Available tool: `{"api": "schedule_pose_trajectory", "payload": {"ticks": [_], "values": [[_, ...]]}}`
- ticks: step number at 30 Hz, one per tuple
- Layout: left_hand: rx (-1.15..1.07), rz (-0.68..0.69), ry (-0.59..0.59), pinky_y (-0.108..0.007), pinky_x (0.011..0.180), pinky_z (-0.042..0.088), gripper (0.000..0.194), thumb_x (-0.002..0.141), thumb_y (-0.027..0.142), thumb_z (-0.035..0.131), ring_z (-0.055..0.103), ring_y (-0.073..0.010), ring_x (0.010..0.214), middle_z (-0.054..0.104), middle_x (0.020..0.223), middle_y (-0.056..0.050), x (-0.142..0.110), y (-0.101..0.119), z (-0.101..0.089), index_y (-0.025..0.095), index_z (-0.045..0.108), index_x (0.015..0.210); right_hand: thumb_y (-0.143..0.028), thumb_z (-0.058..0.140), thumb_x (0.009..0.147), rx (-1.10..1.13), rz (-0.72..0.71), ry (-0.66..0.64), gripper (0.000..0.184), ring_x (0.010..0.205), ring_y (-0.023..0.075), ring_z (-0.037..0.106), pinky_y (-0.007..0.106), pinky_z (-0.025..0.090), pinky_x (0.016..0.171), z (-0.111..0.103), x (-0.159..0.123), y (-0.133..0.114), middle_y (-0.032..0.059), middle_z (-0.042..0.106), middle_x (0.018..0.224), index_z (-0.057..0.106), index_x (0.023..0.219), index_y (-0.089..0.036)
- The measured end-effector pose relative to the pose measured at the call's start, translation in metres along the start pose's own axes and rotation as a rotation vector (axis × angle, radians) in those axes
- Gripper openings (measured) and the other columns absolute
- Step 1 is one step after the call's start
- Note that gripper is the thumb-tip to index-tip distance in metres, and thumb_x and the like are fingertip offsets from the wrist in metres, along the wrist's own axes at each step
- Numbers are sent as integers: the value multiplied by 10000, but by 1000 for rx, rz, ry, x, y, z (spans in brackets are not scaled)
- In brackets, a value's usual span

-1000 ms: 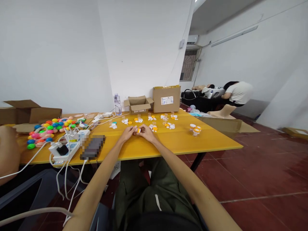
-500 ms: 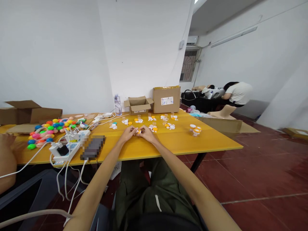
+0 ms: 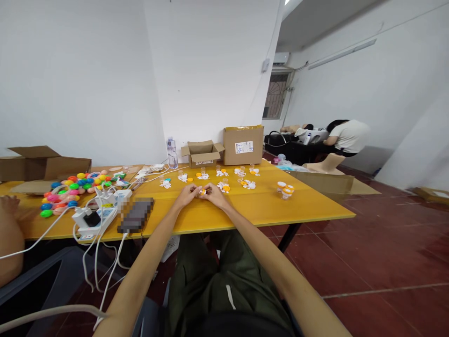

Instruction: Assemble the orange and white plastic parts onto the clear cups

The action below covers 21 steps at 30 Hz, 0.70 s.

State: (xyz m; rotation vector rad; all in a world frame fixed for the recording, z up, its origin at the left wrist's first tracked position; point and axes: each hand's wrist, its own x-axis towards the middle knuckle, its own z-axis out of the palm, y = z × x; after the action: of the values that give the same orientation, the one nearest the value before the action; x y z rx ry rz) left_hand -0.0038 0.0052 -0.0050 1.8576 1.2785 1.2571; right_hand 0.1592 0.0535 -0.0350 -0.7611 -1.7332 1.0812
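Above the table's front half, my left hand (image 3: 188,194) and my right hand (image 3: 215,194) meet with bent fingers. Between their fingertips is a small orange-and-white plastic part (image 3: 203,191), pinched from both sides; the fingers hide most of it. Just beyond lie small heaps of white plastic pieces (image 3: 220,187) with round orange pieces (image 3: 227,188) and little clear cups (image 3: 225,181). One heap farther left has a teal round piece (image 3: 168,180). Off to the right, several small clear jars with orange-and-white tops (image 3: 286,190) stand grouped together.
A power strip (image 3: 101,216) with plugs and cables and a phone (image 3: 136,215) lie left of my arms. Colourful plastic balls (image 3: 73,187), a water bottle (image 3: 171,153), an open carton (image 3: 203,154) and a closed carton (image 3: 243,146) are around. Another person's arm (image 3: 10,238) rests at far left.
The orange-and-white part has turned slightly between my fingers, while both hands stay nearly in place. At far left, the other person's arm has shifted a little.
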Motion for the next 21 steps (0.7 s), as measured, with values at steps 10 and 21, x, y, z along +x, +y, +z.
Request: {"api": "schedule_pose_trajectory", "payload": {"ticks": [10, 21], "values": [[28, 8, -35, -285, 651, 429, 401, 808, 587, 634, 539, -164, 658, 556, 616, 23, 2, -4, -1, 197, 613, 720, -308, 826, 543, 78, -40, -36, 337, 740, 178, 661, 311, 551, 703, 0, 0, -1, -28, 697, 809, 629, 808, -237], [15, 50, -24, -268, 647, 415, 305, 766, 489, 696, 511, -148, 644, 551, 651, 37, 0, -1, -1, 203, 657, 865, -292, 800, 583, 64, -48, -56, 253, 725, 186, 650, 320, 536, 720, 0, 0, -3, -20, 700, 768, 678, 795, -228]]}}
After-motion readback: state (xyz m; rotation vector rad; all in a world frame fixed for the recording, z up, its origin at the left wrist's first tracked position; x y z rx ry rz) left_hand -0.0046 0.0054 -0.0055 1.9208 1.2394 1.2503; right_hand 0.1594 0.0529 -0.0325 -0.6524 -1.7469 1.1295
